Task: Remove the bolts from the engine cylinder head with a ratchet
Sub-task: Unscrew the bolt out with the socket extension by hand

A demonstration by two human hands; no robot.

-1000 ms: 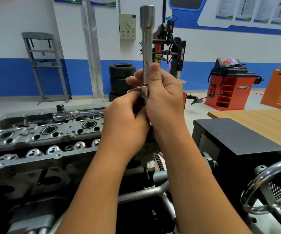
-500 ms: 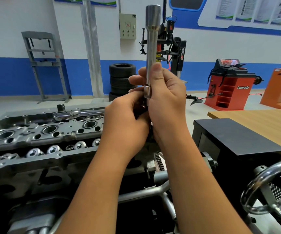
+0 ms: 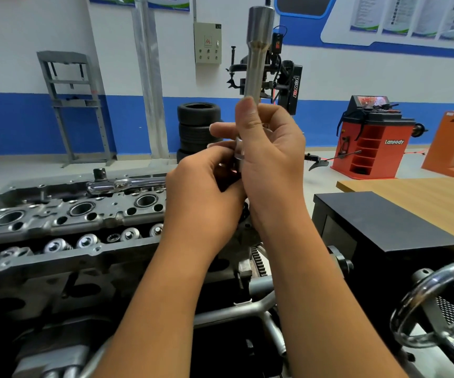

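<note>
I hold a long steel socket extension (image 3: pixel 257 55) upright in front of me. My right hand (image 3: pixel 270 156) grips its lower shaft, thumb lying up along it. My left hand (image 3: pixel 206 192) pinches a small metal piece at the bar's lower end, mostly hidden between my hands. The grey engine cylinder head (image 3: pixel 65 216) lies at the left, with round bores and valve springs showing. A chrome ratchet (image 3: pixel 122 184) rests on its far edge, a dark socket standing on its head.
A black box (image 3: pixel 383 227) stands to the right on a wooden table (image 3: pixel 424 192). A chrome handwheel (image 3: pixel 438 304) sits at the lower right. Stacked tyres (image 3: pixel 198 124), a red wheel balancer (image 3: pixel 373 137) and a grey rack (image 3: pixel 70 105) stand by the far wall.
The extension bar has drifted slightly to the right and tilted a little. Both hands keep their hold at its lower end.
</note>
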